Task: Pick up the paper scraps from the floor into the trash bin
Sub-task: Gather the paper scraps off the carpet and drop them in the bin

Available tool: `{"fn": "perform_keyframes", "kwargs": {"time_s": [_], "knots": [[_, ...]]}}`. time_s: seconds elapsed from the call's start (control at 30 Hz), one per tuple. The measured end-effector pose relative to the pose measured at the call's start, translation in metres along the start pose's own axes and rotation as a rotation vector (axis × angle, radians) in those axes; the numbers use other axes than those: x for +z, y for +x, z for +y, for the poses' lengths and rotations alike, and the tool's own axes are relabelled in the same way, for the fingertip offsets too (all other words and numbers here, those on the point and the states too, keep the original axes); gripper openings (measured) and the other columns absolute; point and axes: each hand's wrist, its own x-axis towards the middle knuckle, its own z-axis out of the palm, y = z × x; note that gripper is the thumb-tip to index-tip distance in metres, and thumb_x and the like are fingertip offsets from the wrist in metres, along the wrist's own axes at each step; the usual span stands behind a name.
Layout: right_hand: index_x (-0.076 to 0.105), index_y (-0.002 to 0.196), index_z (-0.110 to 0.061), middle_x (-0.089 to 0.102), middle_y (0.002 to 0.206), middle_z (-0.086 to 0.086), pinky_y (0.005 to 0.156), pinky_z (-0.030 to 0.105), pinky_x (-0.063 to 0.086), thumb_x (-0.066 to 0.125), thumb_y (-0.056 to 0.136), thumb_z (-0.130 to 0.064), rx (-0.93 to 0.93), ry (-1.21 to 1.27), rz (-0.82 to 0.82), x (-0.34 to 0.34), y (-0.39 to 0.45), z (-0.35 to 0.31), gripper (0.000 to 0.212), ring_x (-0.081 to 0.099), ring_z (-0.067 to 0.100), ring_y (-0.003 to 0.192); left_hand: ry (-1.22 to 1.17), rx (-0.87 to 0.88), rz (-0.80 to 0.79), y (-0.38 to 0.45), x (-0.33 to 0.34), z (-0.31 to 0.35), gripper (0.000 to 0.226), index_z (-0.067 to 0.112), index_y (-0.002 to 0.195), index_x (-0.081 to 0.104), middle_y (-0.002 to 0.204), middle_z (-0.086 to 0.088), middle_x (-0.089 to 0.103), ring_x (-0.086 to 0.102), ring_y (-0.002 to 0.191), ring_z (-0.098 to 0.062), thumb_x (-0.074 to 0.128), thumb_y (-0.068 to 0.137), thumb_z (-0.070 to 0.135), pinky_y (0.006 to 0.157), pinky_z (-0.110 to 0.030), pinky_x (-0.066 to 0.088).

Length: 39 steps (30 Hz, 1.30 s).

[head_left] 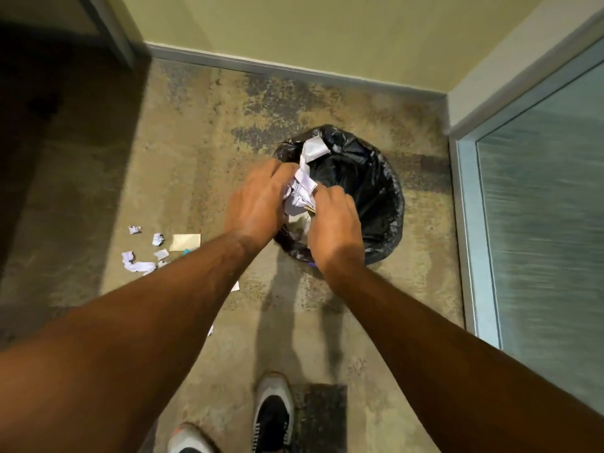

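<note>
A round trash bin point(376, 191) lined with a black bag stands on the floor ahead of me. Over its left rim, my left hand point(258, 201) and my right hand point(333, 220) together grip a bunch of crumpled white paper scraps point(302, 191). A strip of that paper sticks up toward the bin's far rim. Several more scraps point(140, 264) lie on the floor to the left, among them a flat cream sheet point(184, 242) and small white balls point(158, 239). Two small bits peek out beside my left forearm.
A yellow wall with a grey baseboard point(261, 65) runs behind the bin. A frosted glass door point(539, 223) stands close on the right. My two shoes point(273, 413) are at the bottom, next to a dark floor patch point(322, 416). A dark doorway lies at the far left.
</note>
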Motion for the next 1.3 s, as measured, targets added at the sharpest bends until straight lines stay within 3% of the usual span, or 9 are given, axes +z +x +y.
{"fn": "perform_keyframes", "kwargs": {"time_s": [0.1,0.27,0.43,0.53,0.63,0.7,0.93,1.1,1.3], "knots": [[0.052,0.137,-0.01,0.055,0.123,0.013,0.099,0.038,0.044,0.064,0.087,0.001,0.053,0.001,0.017,0.001,-0.001,0.023,0.052,0.05,0.03,0.113,0.006,0.004,-0.046,0.011,0.018,0.018,0.053,0.024,0.128,0.059,0.115,-0.002,0.058,0.057,0.099,-0.026,0.072,0.08,0.004,0.075,-0.046,0.052],[0.059,0.129,-0.003,0.059,0.105,0.015,0.082,0.04,0.049,0.067,0.084,0.006,0.036,0.028,0.179,0.017,-0.007,0.055,0.047,0.054,0.03,0.091,-0.064,0.036,-0.124,0.013,0.04,0.035,0.066,0.023,0.144,0.046,0.125,-0.001,0.052,0.055,0.106,-0.023,0.074,0.085,0.014,0.083,-0.045,0.054],[0.04,0.15,-0.003,0.057,0.119,0.012,0.09,0.03,0.045,0.067,0.093,0.0,0.069,0.024,0.229,0.029,-0.004,0.069,0.063,0.054,0.024,0.1,-0.188,0.044,-0.219,0.015,0.049,0.038,0.111,0.024,0.164,0.005,0.143,-0.007,0.047,0.052,0.119,-0.026,0.081,0.084,0.011,0.098,-0.04,0.048],[0.027,0.156,-0.002,0.052,0.136,0.017,0.099,0.039,0.05,0.064,0.096,-0.005,0.051,0.019,0.205,0.035,0.0,0.073,0.07,0.054,0.029,0.116,-0.169,0.04,-0.236,0.017,0.049,0.036,0.12,0.024,0.164,-0.001,0.153,-0.008,0.042,0.044,0.137,-0.031,0.086,0.08,0.019,0.111,-0.049,0.042],[0.026,0.156,-0.001,0.048,0.142,0.019,0.1,0.043,0.051,0.058,0.096,-0.004,0.051,0.014,0.189,0.035,0.003,0.069,0.068,0.051,0.031,0.126,-0.174,-0.035,-0.313,0.016,0.044,0.031,0.115,0.032,0.163,-0.003,0.169,-0.002,0.021,0.013,0.157,-0.035,0.082,0.085,0.027,0.123,-0.064,0.016],[0.033,0.153,-0.002,0.048,0.143,0.018,0.1,0.043,0.051,0.051,0.097,-0.006,0.034,-0.007,0.201,0.032,0.004,0.06,0.059,0.051,0.031,0.128,-0.195,-0.069,-0.322,0.013,0.037,0.025,0.104,0.033,0.163,0.001,0.171,0.002,0.016,0.007,0.158,-0.032,0.075,0.091,0.033,0.124,-0.062,0.009],[0.055,0.138,-0.01,0.058,0.128,0.01,0.093,0.037,0.045,0.054,0.098,-0.011,-0.211,-0.036,0.25,0.027,-0.002,0.002,0.04,0.053,0.026,0.115,-0.149,-0.223,-0.117,-0.025,-0.006,-0.03,0.064,0.022,0.157,0.031,0.15,-0.007,0.051,0.047,0.136,-0.026,0.06,0.101,0.034,0.113,-0.044,0.04],[0.055,0.132,-0.011,0.057,0.123,0.009,0.089,0.041,0.046,0.058,0.091,-0.01,-0.383,0.066,0.023,0.062,-0.037,-0.051,0.041,0.052,0.028,0.109,-0.043,-0.392,-0.17,-0.094,-0.026,-0.106,0.067,0.02,0.157,0.031,0.152,-0.012,0.049,0.047,0.137,-0.031,0.062,0.099,0.036,0.112,-0.045,0.04],[0.051,0.137,-0.021,0.052,0.131,0.004,0.087,0.042,0.049,0.058,0.093,-0.017,-0.364,0.023,-0.334,0.142,-0.096,-0.083,0.044,0.05,0.026,0.113,-0.016,-0.607,-0.281,-0.197,-0.009,-0.173,0.074,0.013,0.153,0.038,0.147,-0.015,0.048,0.046,0.135,-0.035,0.073,0.091,0.034,0.113,-0.044,0.039]]}}
